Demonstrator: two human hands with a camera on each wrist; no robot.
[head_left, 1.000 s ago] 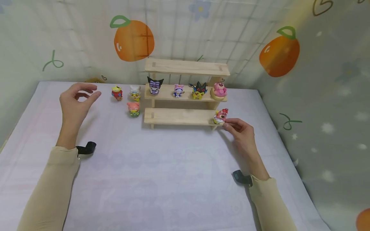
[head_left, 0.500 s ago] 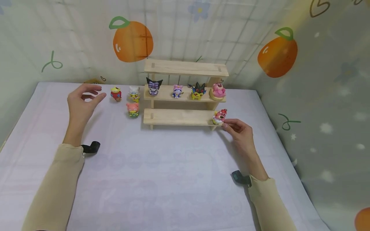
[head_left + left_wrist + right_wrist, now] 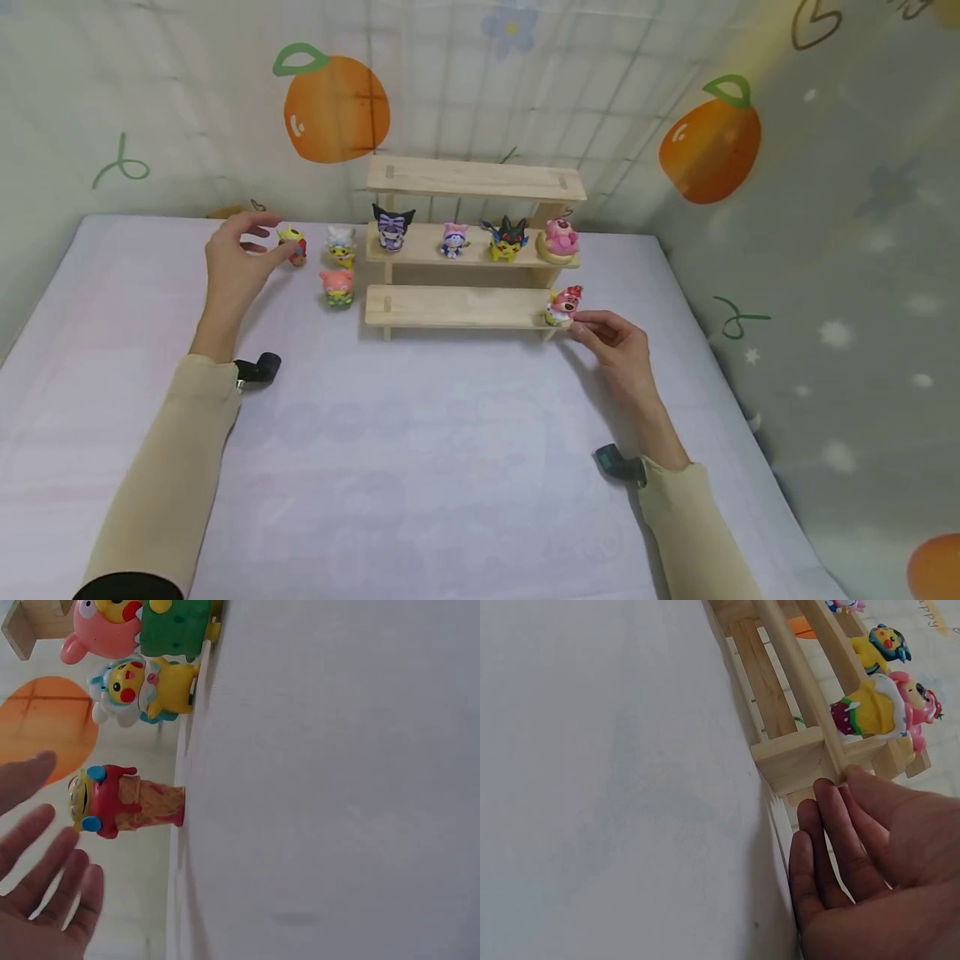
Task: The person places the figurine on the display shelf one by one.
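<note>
My left hand (image 3: 238, 271) is beside a green-headed figurine in red (image 3: 297, 252), thumb and fingers apart around its left side. In the left wrist view this figurine (image 3: 131, 802) stands on an ice-cream-cone base, and the spread fingers (image 3: 49, 862) show a gap to its head. My right hand (image 3: 621, 354) pinches the right end of the lowest step of a wooden display shelf (image 3: 457, 307), thumb and fingers at its corner. Just inward on that step stands a pink bear figurine with a red hat (image 3: 885, 705).
A white-hooded yellow figurine (image 3: 341, 247) and a pink-hooded one (image 3: 337, 289) stand between the left hand and the shelf. Several figurines, including a black-eared purple one (image 3: 392, 229) and a pink bear on a round base (image 3: 559, 242), line the middle step. A printed curtain hangs behind.
My left hand has moved right, up to the green-headed figurine. The right hand stays at the shelf's end. The head view has shifted slightly.
</note>
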